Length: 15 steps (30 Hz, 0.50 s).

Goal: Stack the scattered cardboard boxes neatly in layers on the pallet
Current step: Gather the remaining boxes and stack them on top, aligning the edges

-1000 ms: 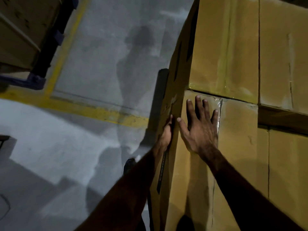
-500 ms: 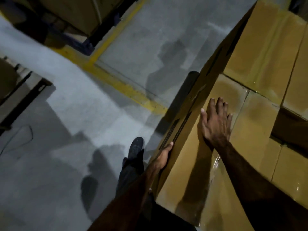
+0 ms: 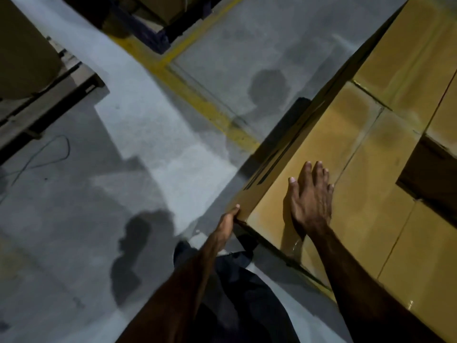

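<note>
The near cardboard box [image 3: 319, 154] sits at the outer corner of the top layer of the stack, at the right of the view, its taped top face lit yellow-brown. The right hand [image 3: 310, 201] lies flat on that top face near the box's near edge, palm down, fingers [image 3: 306, 172] straight and close together, thumb spread toward the box's left edge; the forearm runs back to the lower right. The left hand [image 3: 228, 220] holds the box's near lower-left corner: its thumb tip shows against the dark side face, the other fingers are hidden behind the corner, so how far they curl cannot be told. The left forearm reaches up from the bottom middle.

Beyond the box, more boxes [image 3: 410, 53] of the same layer lie edge to edge with it; to its right a dark gap [image 3: 430, 174] opens between boxes. What the boxes contain is not visible.

Left of the box lies grey concrete floor [image 3: 138, 134] with a yellow painted line [image 3: 193, 95]. Further left a thin cable [image 3: 49, 154] loops on the floor, beside a low wooden structure [image 3: 44, 100].
</note>
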Available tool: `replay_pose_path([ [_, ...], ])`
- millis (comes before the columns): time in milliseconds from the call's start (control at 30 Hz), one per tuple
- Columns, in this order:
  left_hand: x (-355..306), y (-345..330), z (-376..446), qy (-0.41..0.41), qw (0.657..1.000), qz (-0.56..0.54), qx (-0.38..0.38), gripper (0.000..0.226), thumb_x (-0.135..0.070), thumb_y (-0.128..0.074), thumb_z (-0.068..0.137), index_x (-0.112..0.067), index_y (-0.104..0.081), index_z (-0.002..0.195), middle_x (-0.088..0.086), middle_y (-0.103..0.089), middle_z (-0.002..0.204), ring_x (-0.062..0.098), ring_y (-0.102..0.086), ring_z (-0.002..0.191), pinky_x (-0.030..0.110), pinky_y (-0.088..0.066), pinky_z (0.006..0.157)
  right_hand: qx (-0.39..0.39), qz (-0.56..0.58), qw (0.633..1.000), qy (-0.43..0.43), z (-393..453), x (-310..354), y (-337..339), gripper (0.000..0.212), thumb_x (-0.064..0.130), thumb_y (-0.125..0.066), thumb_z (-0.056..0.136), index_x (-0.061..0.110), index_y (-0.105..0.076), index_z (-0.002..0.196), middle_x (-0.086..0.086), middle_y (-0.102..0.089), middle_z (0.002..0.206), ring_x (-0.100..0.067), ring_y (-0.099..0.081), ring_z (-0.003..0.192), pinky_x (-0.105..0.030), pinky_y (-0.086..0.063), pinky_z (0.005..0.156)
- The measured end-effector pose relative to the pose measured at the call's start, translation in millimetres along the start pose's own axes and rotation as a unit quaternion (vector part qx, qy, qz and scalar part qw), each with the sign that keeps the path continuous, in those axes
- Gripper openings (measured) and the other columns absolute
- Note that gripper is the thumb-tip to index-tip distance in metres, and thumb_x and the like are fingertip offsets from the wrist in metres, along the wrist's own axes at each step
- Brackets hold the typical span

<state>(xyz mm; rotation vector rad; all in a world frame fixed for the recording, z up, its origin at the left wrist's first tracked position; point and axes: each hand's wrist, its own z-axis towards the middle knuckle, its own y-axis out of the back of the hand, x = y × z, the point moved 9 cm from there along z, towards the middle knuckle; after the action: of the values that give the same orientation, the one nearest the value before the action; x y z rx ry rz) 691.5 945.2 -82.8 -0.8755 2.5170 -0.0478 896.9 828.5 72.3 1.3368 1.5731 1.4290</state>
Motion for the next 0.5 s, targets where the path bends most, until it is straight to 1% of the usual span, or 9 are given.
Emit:
replay_pose_path([
  [100, 2.1, -2.0, -9.8, 0.01, 0.999, -0.041, -0.009, 0.063, -0.053, -0.045, 0.108, -0.014, -0.046, 0.158, 0.007, -0.043, 0.162, 0.029, -0.037, 0.151, 0.046, -0.025, 0.124, 0.001, -0.003, 1.0, -0.003, -31.5, -1.9, -8.7, 0.07, 0.062, -0.02, 0.109, 0.025, -0.007, 0.168, -0.005, 0.003, 0.175, -0.026, 0.002, 0.161, -0.054, -0.004, 0.13],
  [200, 8.2, 4.6, -0.7, 0.023, 0.997, -0.071, -0.008, 0.074, -0.068, -0.046, 0.102, -0.02, -0.048, 0.157, 0.008, -0.044, 0.163, 0.034, -0.04, 0.149, 0.056, -0.029, 0.124, 0.01, 0.008, 1.0, -0.022, -61.1, -5.6, -16.9, 0.071, 0.062, -0.023, 0.109, 0.025, -0.01, 0.168, -0.004, 0.003, 0.175, -0.026, 0.0, 0.161, -0.054, -0.004, 0.129],
  [267, 11.1, 8.2, -8.8, 0.025, 0.998, -0.066, 0.008, 0.075, -0.069, -0.043, 0.102, -0.021, -0.046, 0.159, 0.009, -0.042, 0.165, 0.034, -0.039, 0.15, 0.056, -0.031, 0.123, 0.026, 0.015, 0.999, -0.034, -82.5, -5.9, -21.7, 0.071, 0.062, -0.025, 0.108, 0.025, -0.012, 0.168, -0.004, 0.0, 0.175, -0.027, -0.002, 0.161, -0.056, -0.006, 0.129],
  [333, 12.1, 15.1, -30.4, 0.015, 0.997, -0.07, 0.041, 0.069, -0.066, -0.041, 0.105, -0.022, -0.046, 0.157, 0.01, -0.043, 0.163, 0.034, -0.042, 0.148, 0.054, -0.031, 0.124, 0.037, 0.029, 0.998, -0.034, -106.4, -1.4, -22.7, 0.071, 0.061, -0.027, 0.109, 0.024, -0.015, 0.168, -0.005, -0.002, 0.175, -0.028, -0.005, 0.161, -0.059, -0.007, 0.128],
  [433, 19.6, 38.1, -62.9, 0.012, 0.992, -0.095, 0.081, 0.069, -0.064, -0.046, 0.103, -0.02, -0.047, 0.156, 0.008, -0.051, 0.158, 0.03, -0.055, 0.136, 0.052, -0.034, 0.122, 0.054, 0.04, 0.997, -0.035, -137.9, 6.1, -24.1, 0.07, 0.058, -0.031, 0.109, 0.023, -0.016, 0.167, -0.005, -0.006, 0.175, -0.028, -0.008, 0.161, -0.06, -0.009, 0.128],
  [500, 28.4, 66.1, -85.0, -0.005, 0.994, -0.086, 0.074, 0.067, -0.063, -0.05, 0.102, -0.022, -0.048, 0.155, 0.005, -0.057, 0.153, 0.026, -0.061, 0.128, 0.053, -0.037, 0.12, 0.063, 0.05, 0.997, -0.016, -160.4, 15.7, -24.9, 0.068, 0.055, -0.035, 0.109, 0.023, -0.019, 0.167, -0.006, -0.01, 0.175, -0.028, -0.01, 0.161, -0.061, -0.011, 0.127],
])
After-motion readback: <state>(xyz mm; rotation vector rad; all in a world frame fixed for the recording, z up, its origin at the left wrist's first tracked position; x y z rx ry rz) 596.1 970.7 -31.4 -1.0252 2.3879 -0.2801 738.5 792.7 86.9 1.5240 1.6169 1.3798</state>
